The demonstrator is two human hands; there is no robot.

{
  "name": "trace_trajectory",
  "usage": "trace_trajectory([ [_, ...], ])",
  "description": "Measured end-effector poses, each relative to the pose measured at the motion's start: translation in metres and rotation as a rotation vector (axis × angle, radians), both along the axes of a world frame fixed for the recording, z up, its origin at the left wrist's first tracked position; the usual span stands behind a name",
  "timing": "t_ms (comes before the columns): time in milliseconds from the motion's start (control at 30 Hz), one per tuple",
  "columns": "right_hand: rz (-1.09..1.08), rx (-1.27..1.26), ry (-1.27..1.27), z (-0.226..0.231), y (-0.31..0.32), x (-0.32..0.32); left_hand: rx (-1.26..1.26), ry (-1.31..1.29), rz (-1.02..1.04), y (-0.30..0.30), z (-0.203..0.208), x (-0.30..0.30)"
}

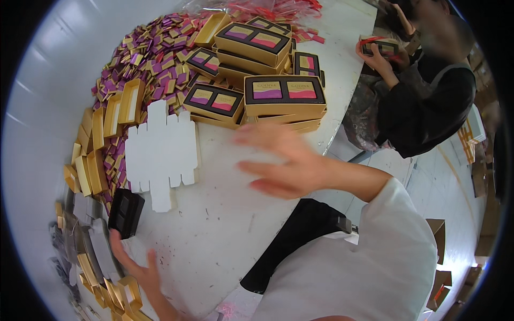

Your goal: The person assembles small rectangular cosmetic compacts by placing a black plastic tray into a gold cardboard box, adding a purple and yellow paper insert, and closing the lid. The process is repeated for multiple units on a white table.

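Observation:
My right hand (292,163) is over the middle of the white table, slightly blurred, its fingers apart and nothing in it. Just beyond it stands a stack of gold boxes, the top one a gold box (285,96) with a black tray holding two small packets, one purple and gold, one pink and gold. My left hand (143,270) is at the table's lower left, fingers spread, holding nothing. Its index fingertip comes near the end of a black plastic tray (126,213); whether they touch I cannot tell. White flat carton blanks (161,152) lie unfolded between the hands and the boxes.
A heap of small purple, pink and gold packets (155,56) covers the far left. Folded gold box sleeves (96,128) line the left side, with grey trays (99,241) nearer me. More filled gold boxes (251,40) stand behind. At right, a person (423,101) holds a box.

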State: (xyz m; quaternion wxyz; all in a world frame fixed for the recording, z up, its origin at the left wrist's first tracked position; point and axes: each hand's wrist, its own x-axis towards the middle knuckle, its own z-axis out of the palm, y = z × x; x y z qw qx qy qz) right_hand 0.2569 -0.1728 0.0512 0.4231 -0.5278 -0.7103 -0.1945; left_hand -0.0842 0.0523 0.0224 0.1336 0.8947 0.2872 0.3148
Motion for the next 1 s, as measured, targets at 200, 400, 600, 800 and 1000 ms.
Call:
trace_trajectory([
  [200, 0.19, -0.225, -0.032, -0.041, 0.086, -0.039, -0.069, 0.309, 0.08, 0.076, 0.011, 0.011],
  [400, -0.146, -0.411, -0.036, -0.038, 0.17, -0.032, -0.238, 0.15, 0.069, 0.08, 0.004, 0.01],
  [600, -0.537, -0.739, -0.049, -0.004, 0.242, 0.05, -0.124, 0.188, 0.091, 0.006, 0.025, 0.013],
  [800, -0.618, -0.756, -0.045, -0.037, 0.274, 0.075, -0.238, 0.077, 0.15, -0.003, 0.005, -0.011],
  [1000, -0.632, -0.644, -0.106, -0.024, 0.269, 0.053, -0.131, 0.1, 0.341, 0.04, -0.005, -0.023],
])
